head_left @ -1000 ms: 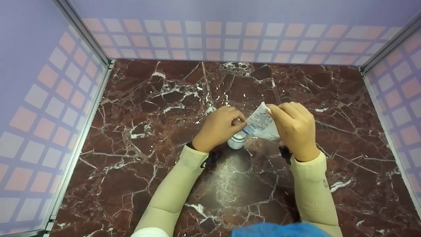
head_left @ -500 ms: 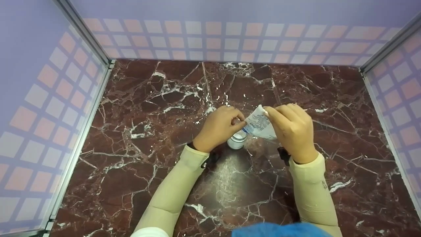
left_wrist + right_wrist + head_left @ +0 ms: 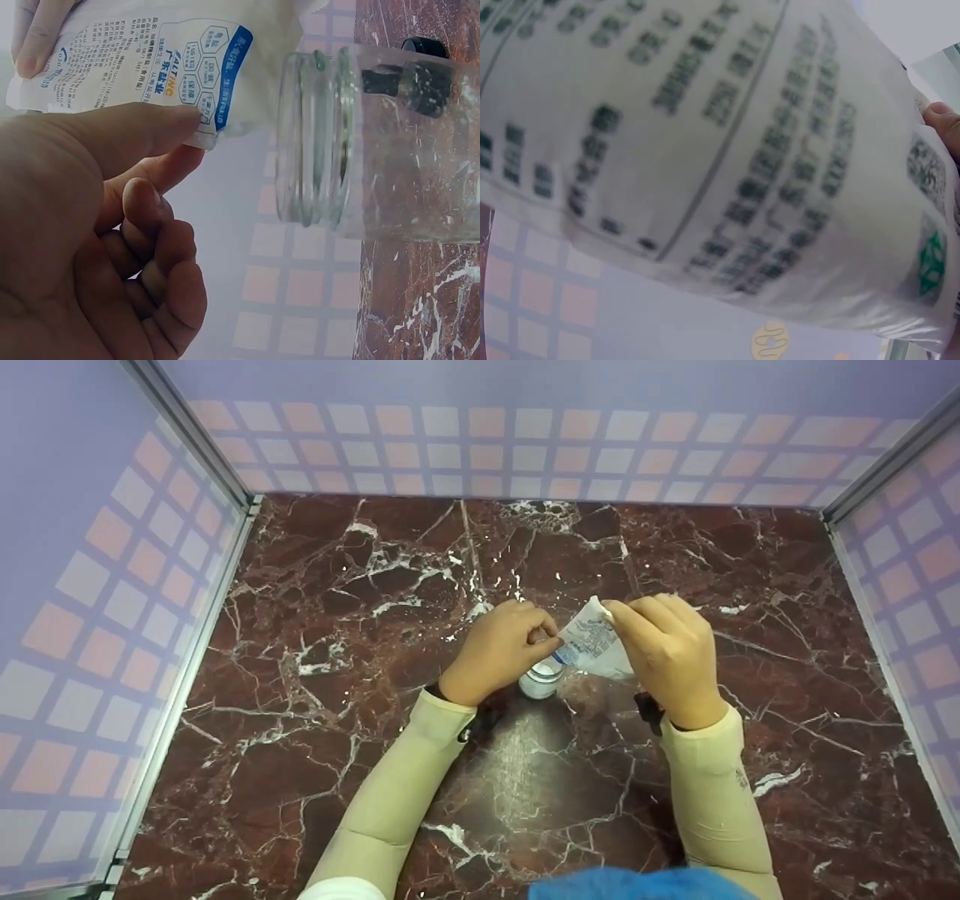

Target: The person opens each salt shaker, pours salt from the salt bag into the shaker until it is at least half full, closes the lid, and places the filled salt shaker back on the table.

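White bag (image 3: pixel 589 636) between pinching left fingers (image 3: pixel 146 130) and right fingers (image 3: pixel 35 49), its apparent green logo (image 3: pixel 932 260) in right-wrist view alone.

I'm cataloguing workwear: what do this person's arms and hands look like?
The left hand and right hand are gloveless. The pale yellow-green fabric left sleeve and matching right sleeve reach the wrists; the right bears a small dark marking. Black wrist-worn devices show on both.
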`<action>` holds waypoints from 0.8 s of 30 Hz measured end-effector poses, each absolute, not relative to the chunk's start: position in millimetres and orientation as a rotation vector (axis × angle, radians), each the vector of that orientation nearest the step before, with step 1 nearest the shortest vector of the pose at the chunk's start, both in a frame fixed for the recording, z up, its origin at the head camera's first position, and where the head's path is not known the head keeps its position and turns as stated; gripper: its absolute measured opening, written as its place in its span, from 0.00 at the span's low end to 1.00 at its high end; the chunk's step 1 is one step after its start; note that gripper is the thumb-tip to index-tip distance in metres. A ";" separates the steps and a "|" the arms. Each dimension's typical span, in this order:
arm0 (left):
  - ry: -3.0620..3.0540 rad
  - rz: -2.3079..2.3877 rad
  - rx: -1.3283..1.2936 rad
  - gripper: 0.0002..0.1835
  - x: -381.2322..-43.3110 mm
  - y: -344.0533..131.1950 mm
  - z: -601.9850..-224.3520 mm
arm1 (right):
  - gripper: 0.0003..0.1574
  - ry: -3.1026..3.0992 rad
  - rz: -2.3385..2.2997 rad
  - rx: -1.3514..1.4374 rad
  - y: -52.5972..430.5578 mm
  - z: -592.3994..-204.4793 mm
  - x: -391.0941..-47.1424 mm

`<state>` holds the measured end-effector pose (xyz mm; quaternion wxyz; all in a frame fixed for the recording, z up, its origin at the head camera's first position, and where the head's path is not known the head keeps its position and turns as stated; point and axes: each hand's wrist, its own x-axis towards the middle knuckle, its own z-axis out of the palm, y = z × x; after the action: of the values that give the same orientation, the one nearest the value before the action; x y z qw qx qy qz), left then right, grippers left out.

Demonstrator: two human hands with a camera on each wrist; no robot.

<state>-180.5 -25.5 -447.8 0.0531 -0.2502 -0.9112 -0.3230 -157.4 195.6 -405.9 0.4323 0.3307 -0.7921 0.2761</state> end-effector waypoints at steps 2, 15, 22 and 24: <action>-2.769 -0.987 -0.767 0.10 -180.3 -25.5 -447.1 | 0.08 -1.974 0.696 0.812 197.0 -405.7 -157.9; -2.782 -0.962 -0.780 0.09 -179.6 -27.2 -445.4 | 0.10 -1.961 0.718 0.776 198.1 -407.0 -158.8; -2.774 -0.954 -0.778 0.09 -179.7 -27.1 -445.1 | 0.09 -1.957 0.709 0.768 197.1 -406.3 -157.9; -2.773 -0.958 -0.777 0.09 -179.4 -26.8 -445.3 | 0.09 -1.957 0.710 0.771 197.1 -406.2 -157.7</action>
<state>-179.4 -26.8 -445.3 0.0533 -0.2556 -0.9124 -0.3153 -157.7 197.1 -406.2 0.4446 0.3110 -0.7897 0.2865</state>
